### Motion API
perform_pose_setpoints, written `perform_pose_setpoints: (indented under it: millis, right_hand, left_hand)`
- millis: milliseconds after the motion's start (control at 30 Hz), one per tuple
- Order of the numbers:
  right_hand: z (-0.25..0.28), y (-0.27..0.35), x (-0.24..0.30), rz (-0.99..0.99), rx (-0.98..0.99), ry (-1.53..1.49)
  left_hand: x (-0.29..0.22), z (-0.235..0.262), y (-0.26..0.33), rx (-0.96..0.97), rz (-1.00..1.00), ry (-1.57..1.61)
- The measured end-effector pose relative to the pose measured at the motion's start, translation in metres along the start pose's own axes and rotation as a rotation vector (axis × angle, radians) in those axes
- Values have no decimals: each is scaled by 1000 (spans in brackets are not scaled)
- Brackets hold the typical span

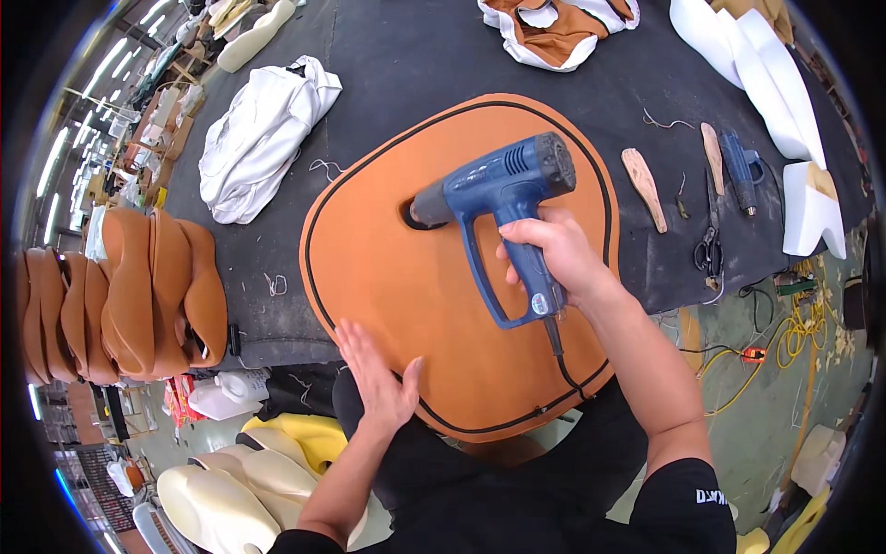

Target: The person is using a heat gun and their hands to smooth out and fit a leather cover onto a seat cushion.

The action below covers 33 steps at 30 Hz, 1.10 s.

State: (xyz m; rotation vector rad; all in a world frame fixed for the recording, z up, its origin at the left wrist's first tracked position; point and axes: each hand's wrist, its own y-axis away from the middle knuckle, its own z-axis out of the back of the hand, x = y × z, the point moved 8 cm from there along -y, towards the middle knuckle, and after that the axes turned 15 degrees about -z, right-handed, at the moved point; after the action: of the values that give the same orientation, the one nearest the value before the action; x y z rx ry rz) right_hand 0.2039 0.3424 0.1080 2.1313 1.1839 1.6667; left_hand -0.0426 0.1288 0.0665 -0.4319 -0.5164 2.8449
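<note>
A rounded tan upholstered panel [392,277] with black piping near its rim lies in front of me, its near edge at my lap. My right hand [563,254] grips the handle of a blue heat gun [489,185], held over the panel. The nozzle points left, at a dark opening in the tan cover; how far it reaches in, I cannot tell. From the handle's base a black cord runs down across the panel. My left hand [377,383] rests at the panel's lower left edge, fingers stretched out and slightly blurred, holding nothing.
Right of the panel lie wooden paddles [644,189], scissors [709,247] and a second blue heat gun [741,171]. Stacked tan cushions [152,291] stand at left. A white cover [268,138] lies at the back left, white foam pieces [757,83] at the back right.
</note>
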Motion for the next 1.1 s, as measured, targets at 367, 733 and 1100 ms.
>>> perform_pose_setpoints:
  millis: [367,733,1100]
  right_hand:
    - [-8,10,-5,-15,-83,62]
    - [-41,84,67,451,-454,690]
    - [-132,54,14,542,-557,1802]
  left_hand:
    - [43,-35,-88,174,4,-129]
    - [67,-26,-76,171,-23,-95]
    - [42,13,1,-35,56,79]
